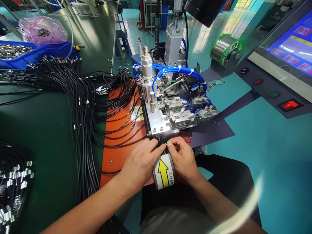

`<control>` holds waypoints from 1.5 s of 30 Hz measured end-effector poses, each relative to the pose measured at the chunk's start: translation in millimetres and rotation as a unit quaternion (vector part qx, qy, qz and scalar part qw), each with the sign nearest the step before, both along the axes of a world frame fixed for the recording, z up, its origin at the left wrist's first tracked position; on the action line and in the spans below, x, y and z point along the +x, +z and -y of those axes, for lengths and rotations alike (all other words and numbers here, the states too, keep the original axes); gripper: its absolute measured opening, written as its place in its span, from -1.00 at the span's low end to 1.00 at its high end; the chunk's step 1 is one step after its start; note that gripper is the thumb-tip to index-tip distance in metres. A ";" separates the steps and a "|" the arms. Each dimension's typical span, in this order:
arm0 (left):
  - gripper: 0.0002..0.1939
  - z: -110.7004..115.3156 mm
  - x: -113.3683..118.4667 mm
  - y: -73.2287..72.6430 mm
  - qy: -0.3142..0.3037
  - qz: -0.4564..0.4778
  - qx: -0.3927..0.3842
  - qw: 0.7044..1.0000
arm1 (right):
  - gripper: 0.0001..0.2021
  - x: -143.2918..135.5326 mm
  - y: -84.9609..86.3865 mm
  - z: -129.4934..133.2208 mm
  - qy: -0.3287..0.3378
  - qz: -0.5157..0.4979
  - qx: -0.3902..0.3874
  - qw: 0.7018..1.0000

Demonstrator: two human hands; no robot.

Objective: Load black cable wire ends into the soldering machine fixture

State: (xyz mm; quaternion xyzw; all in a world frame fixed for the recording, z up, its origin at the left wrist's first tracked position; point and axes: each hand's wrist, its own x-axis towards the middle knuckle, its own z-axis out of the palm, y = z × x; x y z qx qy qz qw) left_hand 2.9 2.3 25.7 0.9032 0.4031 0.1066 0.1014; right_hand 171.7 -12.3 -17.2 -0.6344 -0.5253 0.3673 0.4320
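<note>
My left hand and my right hand meet at the front edge of a metal bench machine. Both are closed, thumb and forefinger pinching a small cable end with thin wires. Its exact tip is mostly hidden by the fingers. A loop of red wire shows just behind my right hand. Below the fingertips is a rounded machine part with a yellow arrow label. Black cables run across the orange base plate on the left, one passing beneath my left forearm.
A thick bundle of black cables lies on the green table. Blue bins with metal parts stand at the back left. To the right are a solder wire spool and a control panel. Blue air hoses arch over the machine.
</note>
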 end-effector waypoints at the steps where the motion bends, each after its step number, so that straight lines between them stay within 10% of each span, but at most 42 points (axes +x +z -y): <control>1: -0.61 -0.1 -0.2 -1.2 0.000 0.001 0.000 1.000 | -0.80 1.8 1.2 1.1 0.001 0.001 -0.016 1.000; 22: -0.73 -0.9 -3.2 -10.2 0.005 0.073 0.010 0.997 | -0.82 9.9 9.3 3.6 0.044 0.063 -0.025 0.997; 45: -0.66 0.7 -1.7 -2.9 0.022 0.039 -0.030 0.999 | -0.70 8.1 5.2 -6.2 0.052 -0.137 -0.121 0.982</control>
